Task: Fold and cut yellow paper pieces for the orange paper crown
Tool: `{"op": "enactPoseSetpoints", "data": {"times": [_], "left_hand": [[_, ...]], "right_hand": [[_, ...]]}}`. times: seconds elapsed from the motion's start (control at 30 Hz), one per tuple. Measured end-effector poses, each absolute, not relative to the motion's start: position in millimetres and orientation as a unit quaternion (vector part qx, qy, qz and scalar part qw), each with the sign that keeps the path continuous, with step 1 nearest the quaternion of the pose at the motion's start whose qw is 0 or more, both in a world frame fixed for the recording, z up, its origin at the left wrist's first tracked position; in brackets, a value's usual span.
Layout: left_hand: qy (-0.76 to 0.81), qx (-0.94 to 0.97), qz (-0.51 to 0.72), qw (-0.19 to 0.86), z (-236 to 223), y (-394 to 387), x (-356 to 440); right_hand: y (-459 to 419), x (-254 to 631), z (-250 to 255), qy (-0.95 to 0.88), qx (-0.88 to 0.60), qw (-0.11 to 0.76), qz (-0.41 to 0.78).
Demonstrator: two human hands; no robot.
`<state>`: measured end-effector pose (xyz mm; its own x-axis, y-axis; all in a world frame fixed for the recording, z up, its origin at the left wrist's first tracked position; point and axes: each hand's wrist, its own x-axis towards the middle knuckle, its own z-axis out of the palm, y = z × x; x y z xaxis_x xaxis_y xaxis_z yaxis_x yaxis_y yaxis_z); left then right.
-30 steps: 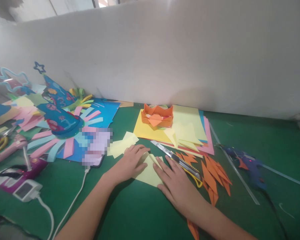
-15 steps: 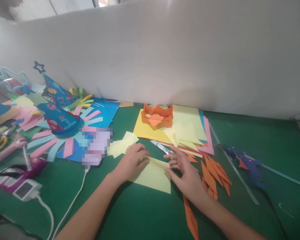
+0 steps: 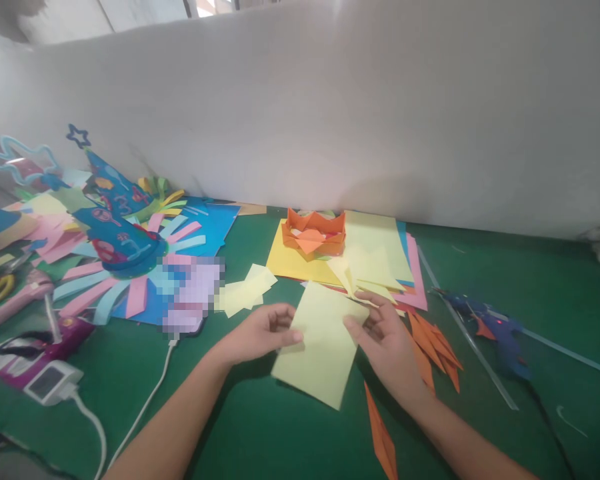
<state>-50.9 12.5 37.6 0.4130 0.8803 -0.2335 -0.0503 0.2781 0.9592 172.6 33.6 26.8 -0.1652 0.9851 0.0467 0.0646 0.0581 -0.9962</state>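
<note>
A pale yellow sheet of paper (image 3: 320, 347) is held between my two hands, tilted up off the green table. My left hand (image 3: 267, 333) pinches its left edge, thumb on top and fingers behind. On the opposite side, my right hand (image 3: 383, 340) grips the upper right edge the same way. Just beyond the sheet, loose pale yellow cut pieces (image 3: 247, 288) lie to the left. Folded orange paper pieces (image 3: 433, 343) are beside and partly behind my right hand, with another orange piece (image 3: 381, 433) nearer to me.
An orange folded-paper crown (image 3: 314, 233) rests on stacked coloured paper (image 3: 377, 233) at the back. On the right lie a blue glue gun (image 3: 500, 333) and a clear strip (image 3: 473, 340). Party hats (image 3: 120, 240), a charging phone (image 3: 195, 293) and a white power adapter (image 3: 55, 381) crowd the left.
The yellow sheet has been lifted and turned, its long side now running away from me. Both hands have shifted to its sides. The craft knife beyond it is now hidden.
</note>
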Motion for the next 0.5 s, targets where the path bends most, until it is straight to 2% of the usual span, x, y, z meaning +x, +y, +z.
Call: {"op": "enactPoseSetpoints", "data": {"times": [0.1, 0.23, 0.4, 0.5], "left_hand": [[0.362, 0.460, 0.332, 0.740, 38, 8, -48], [0.422, 0.386, 0.364, 0.735, 31, 7, -34], [0.442, 0.263, 0.443, 0.734, 23, 11, -21], [0.437, 0.219, 0.462, 0.740, 26, 13, -20]], "right_hand": [[31, 172, 28, -0.576, -0.441, 0.439, 0.531], [29, 168, 24, -0.588, -0.430, 0.440, 0.525], [28, 167, 20, -0.625, -0.437, 0.494, 0.417], [27, 168, 20, -0.704, -0.409, 0.478, 0.329]]}}
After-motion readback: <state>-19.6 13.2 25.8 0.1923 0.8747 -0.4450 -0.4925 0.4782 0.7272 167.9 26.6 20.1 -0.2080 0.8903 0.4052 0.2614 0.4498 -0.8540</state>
